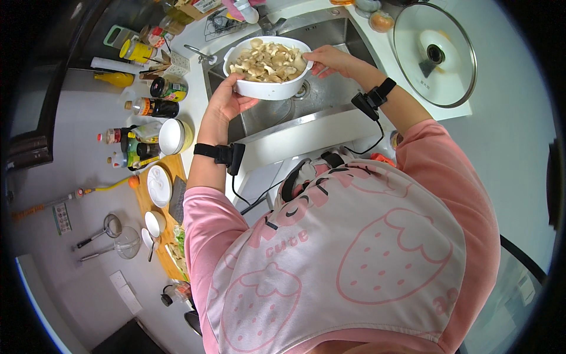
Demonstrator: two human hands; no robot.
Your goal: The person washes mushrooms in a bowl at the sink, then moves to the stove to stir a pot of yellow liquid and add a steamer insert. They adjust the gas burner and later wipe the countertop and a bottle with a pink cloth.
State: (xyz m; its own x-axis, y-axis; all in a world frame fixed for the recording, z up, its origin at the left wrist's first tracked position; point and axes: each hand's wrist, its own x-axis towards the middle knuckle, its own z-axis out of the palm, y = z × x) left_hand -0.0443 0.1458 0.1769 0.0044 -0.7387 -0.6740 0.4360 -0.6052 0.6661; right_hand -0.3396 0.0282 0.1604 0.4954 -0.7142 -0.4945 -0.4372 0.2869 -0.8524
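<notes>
A white plastic basin [268, 91] full of torn oyster mushrooms [269, 62] is held over the stainless steel sink [320, 95]. My left hand [227, 98] grips its near left rim, thumb on top and fingers beneath. At the right end, my right hand [329, 61] pinches the rim by the handle. Behind the basin stands the faucet [270, 27], partly hidden. Part of the sink drain [302, 90] shows beside the basin's right side.
Sauce bottles [157, 107] and jars line the left counter near stacked bowls [171, 136]. A wooden board [177, 166] carries a plate [159, 186] and small bowls. To the sink's right lie a glass lid [435, 55] and an onion [381, 21].
</notes>
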